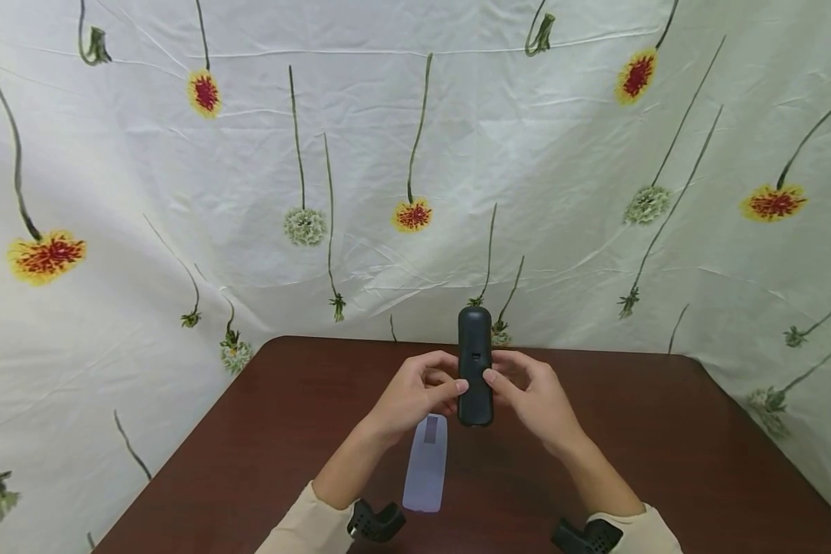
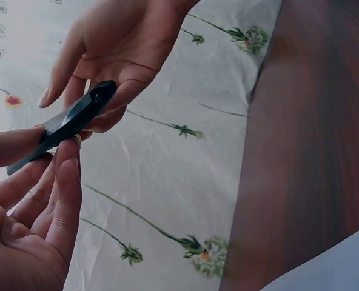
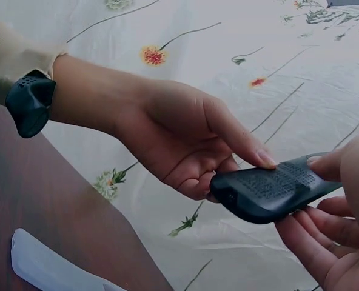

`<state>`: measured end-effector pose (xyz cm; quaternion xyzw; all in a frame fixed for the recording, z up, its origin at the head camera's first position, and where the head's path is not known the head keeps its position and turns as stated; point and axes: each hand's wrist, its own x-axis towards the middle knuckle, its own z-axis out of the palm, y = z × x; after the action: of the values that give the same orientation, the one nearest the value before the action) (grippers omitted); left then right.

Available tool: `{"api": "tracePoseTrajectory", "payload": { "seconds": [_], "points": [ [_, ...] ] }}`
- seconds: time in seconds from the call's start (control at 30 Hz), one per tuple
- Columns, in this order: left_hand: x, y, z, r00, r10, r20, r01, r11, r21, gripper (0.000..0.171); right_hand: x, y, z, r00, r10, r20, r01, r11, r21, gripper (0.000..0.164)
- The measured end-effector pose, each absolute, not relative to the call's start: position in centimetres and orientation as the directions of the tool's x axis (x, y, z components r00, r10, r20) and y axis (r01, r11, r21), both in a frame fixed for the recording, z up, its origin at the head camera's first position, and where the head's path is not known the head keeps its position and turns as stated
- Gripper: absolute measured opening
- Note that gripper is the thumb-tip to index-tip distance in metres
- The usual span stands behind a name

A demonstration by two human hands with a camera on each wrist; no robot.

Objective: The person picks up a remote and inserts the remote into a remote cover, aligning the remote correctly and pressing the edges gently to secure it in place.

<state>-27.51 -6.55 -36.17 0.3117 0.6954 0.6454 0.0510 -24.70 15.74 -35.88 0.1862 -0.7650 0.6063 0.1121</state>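
Note:
A slim black remote control [image 1: 475,331] is held up above the table, its long side upright in the head view and its back with a small notch towards me. My left hand [image 1: 413,388] pinches its left edge, thumb on the near face and fingers behind. On the right edge, my right hand [image 1: 532,391] grips in the same way. The right wrist view shows dotted texture on the remote's face [image 3: 270,185]. Below the left hand, a pale translucent sleeve-like piece [image 1: 425,469] with a darker rectangle near its top lies on the table.
The dark reddish-brown table [image 1: 318,385] has rounded far corners. Behind it hangs a white cloth [image 1: 249,154] printed with flowers. Black wrist devices [image 1: 376,522] sit at both cuffs.

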Motion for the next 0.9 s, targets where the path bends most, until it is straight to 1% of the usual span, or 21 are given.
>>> {"api": "tracePoseTrajectory", "payload": {
  "seconds": [0.1, 0.23, 0.53, 0.9],
  "points": [
    [-27.57, -6.52, -36.24, -0.793, 0.506, 0.338, 0.379, -0.025, 0.925, 0.026, -24.60, 15.59, -35.76, -0.920, -0.168, 0.355, -0.385, 0.215, -0.897, 0.038],
    [-27.52, -6.54, -36.31, -0.791, 0.508, 0.340, 0.393, -0.005, 0.920, 0.026, -24.60, 15.49, -35.76, -0.921, -0.170, 0.350, -0.384, 0.253, -0.888, 0.036],
    [-27.49, -6.58, -36.34, -0.794, 0.508, 0.333, 0.393, 0.012, 0.919, 0.027, -24.82, 15.69, -36.00, -0.902, -0.209, 0.377, -0.417, 0.209, -0.884, 0.033],
    [-27.79, -6.68, -36.42, -0.795, 0.502, 0.340, 0.408, 0.028, 0.913, 0.028, -24.85, 15.80, -35.99, -0.883, -0.214, 0.417, -0.463, 0.262, -0.847, 0.033]
  ]
}}
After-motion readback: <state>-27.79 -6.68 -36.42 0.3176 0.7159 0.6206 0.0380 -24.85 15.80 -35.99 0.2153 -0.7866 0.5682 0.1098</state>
